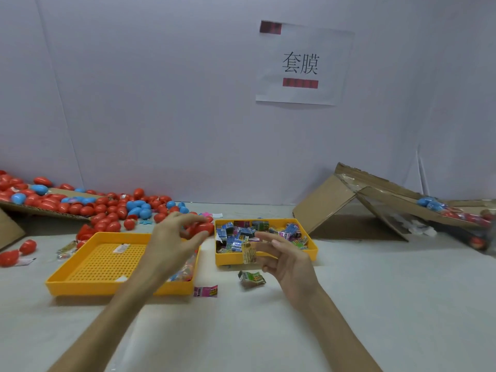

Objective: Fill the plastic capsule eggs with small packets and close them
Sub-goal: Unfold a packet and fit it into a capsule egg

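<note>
White tabletop, pale wall; left hand grips red egg, right hand pinches packet.

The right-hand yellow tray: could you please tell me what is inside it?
A heap of small packets, blue, green and pink. The right hand, pinching a gold packet, covers part of the tray; the packets hide its floor.

At frame centre my left hand grips a red egg. Just right of it, my right hand pinches a small packet over the front rim of the packet tray. The perforated tray sits lower left, with something colourful, perhaps bags, behind my wrist. A green packet and a pink packet lie on the desk below.
</note>
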Motion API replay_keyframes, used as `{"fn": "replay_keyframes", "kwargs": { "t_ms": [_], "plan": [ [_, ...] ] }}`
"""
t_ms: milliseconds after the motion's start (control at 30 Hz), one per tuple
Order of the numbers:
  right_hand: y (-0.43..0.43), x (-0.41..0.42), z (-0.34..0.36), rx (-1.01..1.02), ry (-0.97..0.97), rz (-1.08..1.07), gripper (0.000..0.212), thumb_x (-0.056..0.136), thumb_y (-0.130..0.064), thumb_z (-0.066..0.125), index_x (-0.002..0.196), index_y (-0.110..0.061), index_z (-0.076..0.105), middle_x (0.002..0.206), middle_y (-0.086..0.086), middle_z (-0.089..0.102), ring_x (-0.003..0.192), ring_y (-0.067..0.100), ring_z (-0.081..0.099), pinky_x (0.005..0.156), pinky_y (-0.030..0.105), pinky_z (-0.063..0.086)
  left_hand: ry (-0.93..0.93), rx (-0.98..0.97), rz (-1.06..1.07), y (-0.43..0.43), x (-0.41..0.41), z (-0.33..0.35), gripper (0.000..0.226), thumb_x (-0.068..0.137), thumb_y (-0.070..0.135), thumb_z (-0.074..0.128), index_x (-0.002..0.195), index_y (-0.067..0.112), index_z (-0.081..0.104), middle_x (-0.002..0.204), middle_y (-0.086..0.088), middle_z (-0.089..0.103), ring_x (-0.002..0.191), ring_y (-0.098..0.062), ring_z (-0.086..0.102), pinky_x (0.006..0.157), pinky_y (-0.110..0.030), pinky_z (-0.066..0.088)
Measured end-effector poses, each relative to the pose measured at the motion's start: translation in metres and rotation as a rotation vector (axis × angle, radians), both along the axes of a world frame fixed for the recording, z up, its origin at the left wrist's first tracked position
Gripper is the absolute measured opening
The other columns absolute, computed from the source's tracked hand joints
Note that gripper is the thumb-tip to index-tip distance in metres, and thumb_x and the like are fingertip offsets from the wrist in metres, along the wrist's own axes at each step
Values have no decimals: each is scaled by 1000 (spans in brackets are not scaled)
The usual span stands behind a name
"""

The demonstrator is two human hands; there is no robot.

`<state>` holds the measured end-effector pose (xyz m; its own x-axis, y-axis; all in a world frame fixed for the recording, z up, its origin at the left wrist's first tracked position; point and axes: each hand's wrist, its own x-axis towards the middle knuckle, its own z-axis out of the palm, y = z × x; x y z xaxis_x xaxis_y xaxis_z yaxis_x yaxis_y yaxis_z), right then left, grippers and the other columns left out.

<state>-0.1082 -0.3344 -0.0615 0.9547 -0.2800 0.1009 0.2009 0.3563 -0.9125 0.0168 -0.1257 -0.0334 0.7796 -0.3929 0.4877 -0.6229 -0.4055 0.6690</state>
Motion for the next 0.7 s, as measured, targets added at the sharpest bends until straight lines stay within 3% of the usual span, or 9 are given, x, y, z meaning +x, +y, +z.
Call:
{"fn": "replay_keyframes", "kwargs": {
  "t_ms": [100, 233, 400, 533, 700],
  "plan": [
    [-3, 0, -1, 64, -1, -32, 35, 84, -25, 54, 108, -19, 79, 102, 7, 75, 81, 20, 73, 61, 24, 50, 56, -142, -148, -27, -34, -7, 28, 87, 21, 78, 105, 41, 68, 103, 20, 63, 89, 8, 61, 69, -7, 49],
    [-8, 0, -2, 101, -23, -63, 34, 85, -25, 55, 108, -18, 79, 99, 7, 75, 75, 19, 73, 58, 23, 51, 155, -208, -158, -41, -46, -31, 31, 87, 21, 78, 109, 39, 68, 105, 17, 68, 91, 0, 65, 71, -12, 52],
    [-4, 2, -3, -94, 17, -126, 32, 96, -18, 48, 104, -20, 80, 99, 11, 76, 73, 19, 72, 58, 25, 47, 240, -235, -148, -42, -47, -48, 30, 92, 24, 73, 121, 31, 71, 112, 13, 69, 95, -4, 66, 77, -19, 57],
    [0, 1, -2, -176, 49, -202, 33, 100, -22, 48, 99, -23, 81, 100, 12, 77, 74, 19, 72, 59, 26, 46, 295, -280, -183, -43, -50, -46, 24, 96, 23, 68, 113, 41, 69, 107, 19, 68, 93, -6, 67, 76, -27, 60],
    [2, 0, 1, -139, 56, -151, 37, 101, -25, 44, 97, -21, 81, 100, 14, 76, 74, 22, 72, 59, 27, 48, 302, -304, -211, -45, -55, -47, 33, 94, 19, 70, 109, 48, 63, 107, 20, 68, 98, -3, 67, 73, -23, 59]
  ]
}}
